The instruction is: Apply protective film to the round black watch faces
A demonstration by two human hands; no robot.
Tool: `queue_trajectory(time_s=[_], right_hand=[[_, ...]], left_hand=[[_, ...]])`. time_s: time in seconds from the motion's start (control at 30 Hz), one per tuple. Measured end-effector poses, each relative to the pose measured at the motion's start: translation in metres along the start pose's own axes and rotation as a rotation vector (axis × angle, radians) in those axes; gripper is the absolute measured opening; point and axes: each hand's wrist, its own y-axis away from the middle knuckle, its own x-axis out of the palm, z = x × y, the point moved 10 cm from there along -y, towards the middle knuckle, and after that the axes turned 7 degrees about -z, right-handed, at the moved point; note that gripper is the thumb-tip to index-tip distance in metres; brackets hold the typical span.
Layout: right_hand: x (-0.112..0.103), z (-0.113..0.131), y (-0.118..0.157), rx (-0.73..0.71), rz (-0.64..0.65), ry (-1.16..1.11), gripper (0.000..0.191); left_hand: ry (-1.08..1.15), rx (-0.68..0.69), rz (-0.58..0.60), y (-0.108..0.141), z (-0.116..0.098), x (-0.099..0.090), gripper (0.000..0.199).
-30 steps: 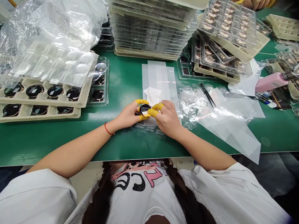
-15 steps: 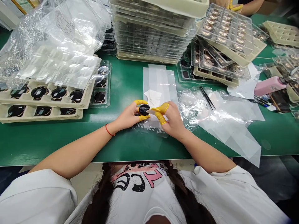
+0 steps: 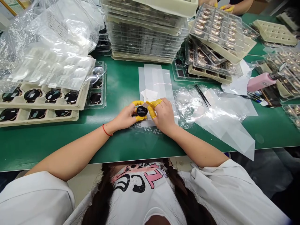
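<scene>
Black disc [image 3: 142,111] w/ white print on its face is up in our hands on the near side of the tray stack [image 3: 145,37], above the green desk [image 3: 117,87]. Our left hand [image 3: 126,117], w/ red bracelet [image 3: 107,130] at the wrist, has its grip pinching the disc's rim btwn yellow-covered thumb & fingers. Our right hand [image 3: 164,115], also w/ yellow finger covers, has its grip pressed together on a small pale piece [image 3: 145,106] at the disc's edge; whether it touches the face, we can't tell.

Below our hands, also nearside of the stack, we have translucent sheets [image 3: 166,84] and, at their near end, clear film [image 3: 146,128] w/ white print. Right of the stack & nearer us: black tweezers [image 3: 202,96] on crumpled clear plastic [image 3: 185,100], then loose white sheets [image 3: 229,125]. Farther right of it, a pink bottle [image 3: 260,82]. Close on the stack's right, clear trays [image 3: 217,28] of gold-colored pcs lie askew; a co-worker's hand [image 3: 227,7], fingers in yellow, shows just behind them. Left of the stack: cream trays [image 3: 42,104] of glossy dark rounds, partly under a clear molded cover [image 3: 53,68] & plastic bags [image 3: 77,22].
</scene>
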Motion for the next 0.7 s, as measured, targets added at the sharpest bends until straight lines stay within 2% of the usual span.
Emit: queue_trajectory(time_s=[0.2,0.3,0.37,0.43,0.5,0.57,0.63,0.7], right_hand=[[-0.001,-0.006,-0.002,0.071,-0.010,-0.024,0.021],[-0.002,-0.016,-0.005,0.143,-0.002,-0.160,0.016],[-0.006,-0.039,-0.006,0.235,-0.041,-0.307,0.018],[-0.010,-0.079,-0.003,0.387,-0.103,-0.413,0.029],[-0.007,-0.126,0.004,0.556,-0.095,-0.385,0.037],[-0.001,-0.161,0.011,0.668,-0.010,-0.206,0.035],[-0.005,-0.171,0.011,0.680,0.002,-0.056,0.029],[-0.009,-0.150,0.001,0.605,-0.052,-0.108,0.029]], left_hand=[[0.025,-0.020,0.017,0.001,0.000,0.001,0.060],[0.010,-0.025,0.016,0.002,-0.001,0.001,0.059],[0.006,-0.018,0.009,0.003,-0.003,0.001,0.057],[0.008,-0.010,0.001,0.003,-0.004,0.000,0.055],[0.018,0.000,-0.026,0.002,-0.004,-0.004,0.055],[0.028,0.009,-0.064,0.001,-0.004,-0.009,0.057],[0.033,0.023,-0.101,0.000,-0.004,-0.014,0.059],[0.034,0.041,-0.123,0.000,-0.005,-0.017,0.058]])
